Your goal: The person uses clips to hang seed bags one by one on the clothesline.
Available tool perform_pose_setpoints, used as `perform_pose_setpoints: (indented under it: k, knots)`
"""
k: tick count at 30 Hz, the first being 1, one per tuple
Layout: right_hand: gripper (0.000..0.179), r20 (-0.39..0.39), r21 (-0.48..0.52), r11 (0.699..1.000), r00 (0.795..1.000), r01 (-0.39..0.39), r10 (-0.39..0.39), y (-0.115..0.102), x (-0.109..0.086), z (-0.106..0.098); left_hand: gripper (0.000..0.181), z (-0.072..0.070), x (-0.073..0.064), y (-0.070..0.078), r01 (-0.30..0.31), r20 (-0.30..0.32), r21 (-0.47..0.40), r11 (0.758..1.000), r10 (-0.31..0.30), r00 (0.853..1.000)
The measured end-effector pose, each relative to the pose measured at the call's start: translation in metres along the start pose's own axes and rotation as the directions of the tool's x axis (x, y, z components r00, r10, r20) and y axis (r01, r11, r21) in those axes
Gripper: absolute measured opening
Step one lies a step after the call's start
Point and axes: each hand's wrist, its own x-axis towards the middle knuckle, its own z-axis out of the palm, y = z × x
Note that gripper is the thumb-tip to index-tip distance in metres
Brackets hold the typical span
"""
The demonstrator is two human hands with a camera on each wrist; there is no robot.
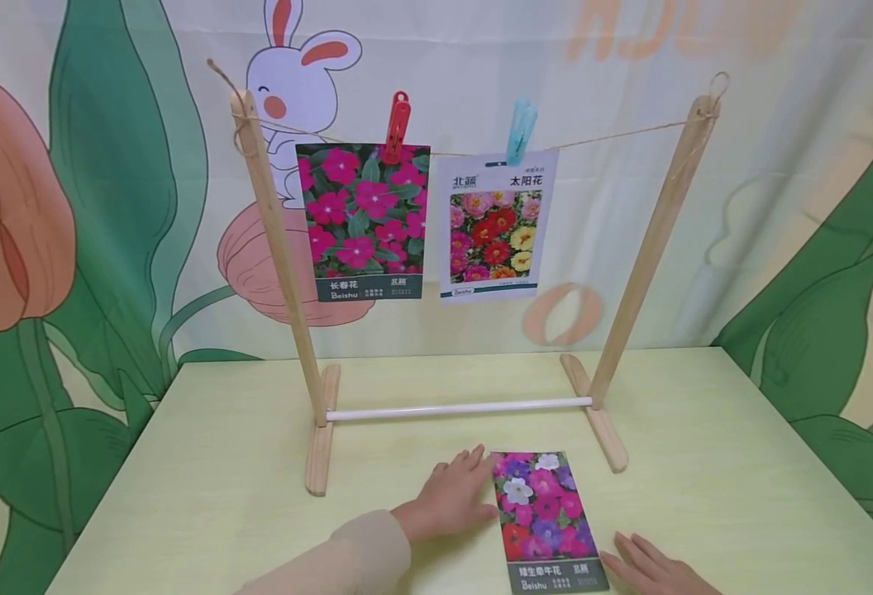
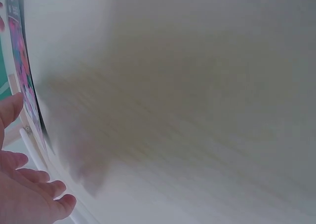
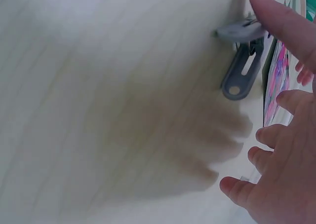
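A flower seed packet [image 1: 544, 504] with pink, purple and white blooms lies flat on the table. At its left edge is my left hand [image 1: 451, 500], fingers extended, fingertips at or very near the edge. My right hand [image 1: 655, 568] rests by the lower right edge, partly cut off by the frame; its fingers look relaxed in the right wrist view. There, a grey clothespin [image 3: 242, 73] lies close to the right thumb [image 3: 286, 24]; whether they touch I cannot tell. Neither hand grips anything.
A wooden stand [image 1: 648, 256] with a white crossbar [image 1: 459, 408] holds a string [image 1: 615, 135]. From it hang a pink-flower packet [image 1: 365, 215] under a red clothespin [image 1: 398, 128] and a white packet [image 1: 494, 227] under a blue clothespin [image 1: 522, 132]. Behind is a printed curtain [image 1: 436, 49].
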Motion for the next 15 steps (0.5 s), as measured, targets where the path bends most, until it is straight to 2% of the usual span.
perform_pose_setpoints:
  k: [8,13,15]
  knots:
    - [0.087,-0.029,-0.033,0.998,0.998,-0.060,0.059,0.004,-0.006,0.000,0.064,0.002,0.009,-0.005,-0.019,-0.096,-0.034,0.999,0.016,0.995]
    - [0.087,-0.031,-0.041,0.997,0.998,-0.063,0.062,0.008,-0.008,-0.003,0.061,0.003,0.018,-0.009,0.010,-0.138,-0.136,0.991,-0.029,0.990]
    - [0.086,-0.035,-0.041,0.999,0.999,-0.034,0.033,0.010,-0.009,-0.004,0.060,0.001,0.021,-0.011,0.024,-0.145,-0.186,0.982,-0.051,0.988]
